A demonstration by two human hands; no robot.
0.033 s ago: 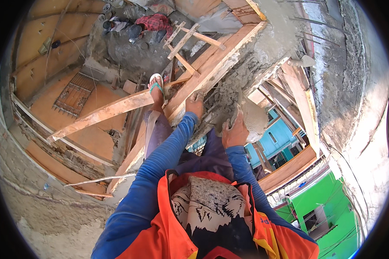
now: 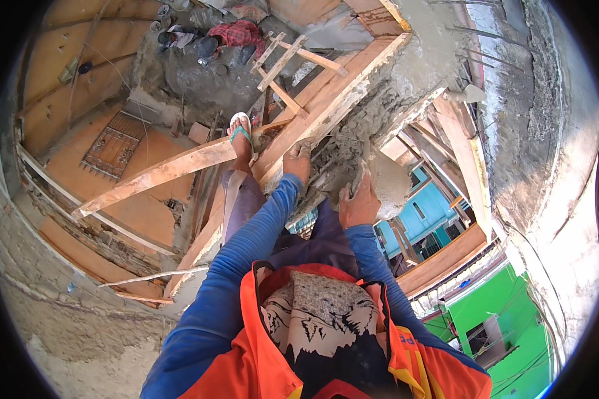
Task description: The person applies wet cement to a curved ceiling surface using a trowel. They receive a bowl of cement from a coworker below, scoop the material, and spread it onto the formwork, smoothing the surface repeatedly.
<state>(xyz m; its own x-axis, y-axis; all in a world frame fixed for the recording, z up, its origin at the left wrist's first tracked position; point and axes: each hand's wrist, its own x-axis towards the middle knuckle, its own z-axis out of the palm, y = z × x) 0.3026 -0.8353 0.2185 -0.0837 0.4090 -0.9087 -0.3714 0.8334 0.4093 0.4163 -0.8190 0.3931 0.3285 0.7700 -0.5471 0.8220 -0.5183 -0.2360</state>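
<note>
Rough matt concrete (image 2: 347, 147), wooden board (image 2: 339, 89)

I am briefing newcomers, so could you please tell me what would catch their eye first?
The bright orange top at lower middle likely draws the eye first. Above it, the left hand and right hand are at rough grey concrete. Just up-left, a teal-strapped flip-flop shows against a wooden beam.
</note>
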